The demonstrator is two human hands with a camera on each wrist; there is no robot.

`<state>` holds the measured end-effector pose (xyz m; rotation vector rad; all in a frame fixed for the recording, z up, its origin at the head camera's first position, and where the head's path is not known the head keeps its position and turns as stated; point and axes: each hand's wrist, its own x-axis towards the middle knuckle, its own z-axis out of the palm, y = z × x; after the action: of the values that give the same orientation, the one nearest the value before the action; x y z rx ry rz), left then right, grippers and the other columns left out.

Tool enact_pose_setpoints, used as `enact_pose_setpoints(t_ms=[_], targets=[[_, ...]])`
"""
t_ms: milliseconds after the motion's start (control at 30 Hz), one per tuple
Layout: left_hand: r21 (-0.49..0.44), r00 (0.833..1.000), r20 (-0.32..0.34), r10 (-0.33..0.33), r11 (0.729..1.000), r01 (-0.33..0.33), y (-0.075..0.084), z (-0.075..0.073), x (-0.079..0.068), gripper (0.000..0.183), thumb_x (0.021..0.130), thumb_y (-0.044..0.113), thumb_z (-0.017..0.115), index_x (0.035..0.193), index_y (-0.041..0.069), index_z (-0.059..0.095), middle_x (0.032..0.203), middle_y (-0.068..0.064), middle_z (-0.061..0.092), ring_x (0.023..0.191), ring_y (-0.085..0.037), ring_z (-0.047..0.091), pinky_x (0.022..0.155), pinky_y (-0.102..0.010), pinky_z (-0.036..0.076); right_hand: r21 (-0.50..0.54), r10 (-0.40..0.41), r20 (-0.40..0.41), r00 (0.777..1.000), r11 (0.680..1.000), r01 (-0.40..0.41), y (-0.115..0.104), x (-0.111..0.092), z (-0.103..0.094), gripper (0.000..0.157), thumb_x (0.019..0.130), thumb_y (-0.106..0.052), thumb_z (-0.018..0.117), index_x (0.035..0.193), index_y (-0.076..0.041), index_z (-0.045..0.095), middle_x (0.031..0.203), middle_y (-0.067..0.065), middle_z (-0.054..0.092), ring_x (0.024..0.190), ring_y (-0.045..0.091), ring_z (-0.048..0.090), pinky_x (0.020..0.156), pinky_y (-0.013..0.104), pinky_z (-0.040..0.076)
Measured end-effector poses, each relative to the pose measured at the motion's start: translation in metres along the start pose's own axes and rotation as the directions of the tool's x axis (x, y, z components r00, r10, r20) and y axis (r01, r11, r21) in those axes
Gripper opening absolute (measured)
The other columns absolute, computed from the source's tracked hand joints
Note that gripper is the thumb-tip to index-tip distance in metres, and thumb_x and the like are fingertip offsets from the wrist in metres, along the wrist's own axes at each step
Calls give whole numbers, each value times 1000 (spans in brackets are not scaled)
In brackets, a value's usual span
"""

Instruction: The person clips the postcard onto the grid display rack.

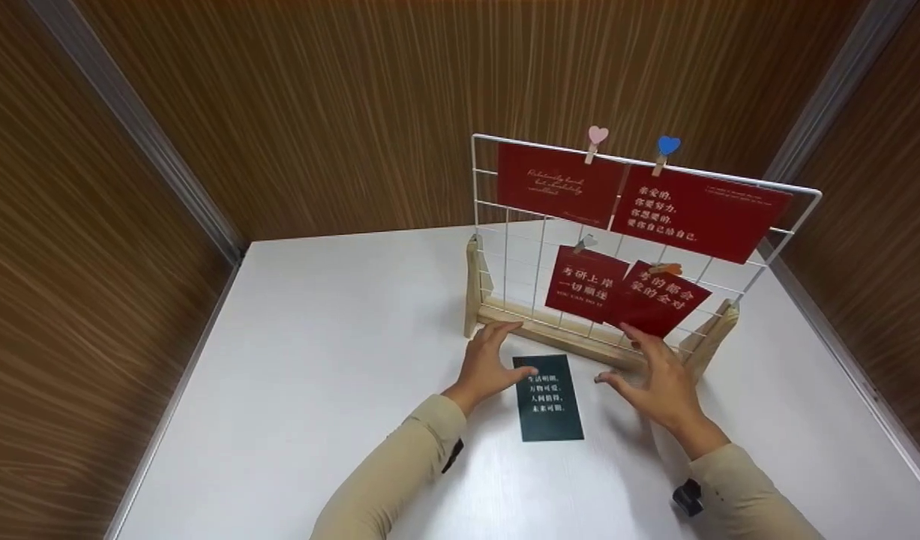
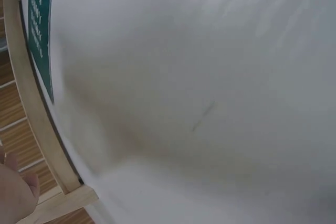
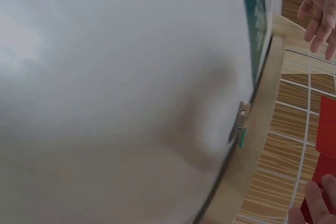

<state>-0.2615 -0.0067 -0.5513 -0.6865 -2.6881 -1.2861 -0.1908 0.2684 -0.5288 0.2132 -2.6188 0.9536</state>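
Note:
My left hand (image 1: 487,369) hovers at the left front of the wooden base (image 1: 572,341), fingers apart, its thumb over the top of a dark green card (image 1: 549,420) with white writing. On the other side, my right hand (image 1: 666,390) has thumb and fingers spread; its fingertips overlap the lower edge of a tilted red card (image 1: 654,304), and I cannot tell whether they touch it. Neither hand holds anything. In the right wrist view, a small clip (image 3: 242,116) with a green part lies against the base; the head view does not show it clearly.
A white wire grid (image 1: 542,247) stands in the base. Upper red cards (image 1: 557,184) hang from a pink heart clip (image 1: 597,139) and a blue heart clip (image 1: 667,148). Another red card (image 1: 583,289) hangs below. Wood-grain panels (image 1: 355,112) enclose the white table (image 1: 317,337).

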Motion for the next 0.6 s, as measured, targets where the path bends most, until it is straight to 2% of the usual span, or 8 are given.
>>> enact_pose_setpoints(t_ms=[233,433,600], targets=[[14,998,59,-35,999,35,-3,6,-4,86,68,33,87,140,15,44,140,-6,42,128,-25,38,107,-44,30,-44,23,94,995,999,-19,8,-7,5,87,71,-49,80,143,-23,41,138,15,46,124,40,43,97,65,33],[31,993,101,-64,998,61,-9,8,-7,89,67,31,88,142,15,42,138,-7,45,127,-24,39,107,-41,30,-94,3,141,990,995,10,14,-12,9,85,71,-51,80,141,-21,43,135,15,48,123,40,44,98,62,34],[21,990,125,-71,997,69,-11,9,-8,90,67,30,88,142,12,42,137,-9,46,127,-26,40,107,-41,29,-107,34,180,983,994,-15,17,-13,10,85,71,-52,79,141,-19,43,135,16,49,124,40,43,98,63,32]])
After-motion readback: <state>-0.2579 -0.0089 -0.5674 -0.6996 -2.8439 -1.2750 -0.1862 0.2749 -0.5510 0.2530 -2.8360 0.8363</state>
